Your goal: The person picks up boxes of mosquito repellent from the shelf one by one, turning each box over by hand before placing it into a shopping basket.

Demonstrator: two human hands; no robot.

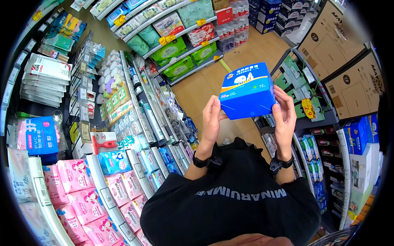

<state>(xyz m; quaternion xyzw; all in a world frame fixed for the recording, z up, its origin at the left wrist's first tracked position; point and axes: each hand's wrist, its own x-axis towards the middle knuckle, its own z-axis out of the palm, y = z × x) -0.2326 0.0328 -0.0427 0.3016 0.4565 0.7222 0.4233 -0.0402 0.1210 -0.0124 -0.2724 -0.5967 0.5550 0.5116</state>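
Observation:
A blue box of electric mosquito-repellent liquid (247, 91) is held up in front of my chest, tilted so its printed top and one side show. My left hand (211, 121) grips its left end, with the thumb toward the box's lower edge. On the opposite end, my right hand (285, 119) has its fingers along the side and its thumb near the front corner. Parts of the fingers are hidden behind the box. Dark bands with small devices sit on both wrists.
Shelves of pink packs (84, 205) line the left, beside hanging blue glove packs (41, 135). Green tissue packs (169, 52) fill a shelf ahead. At right stand a rack with a yellow price tag (308, 108) and large cardboard boxes (332, 37). Wooden floor (197, 88) runs between.

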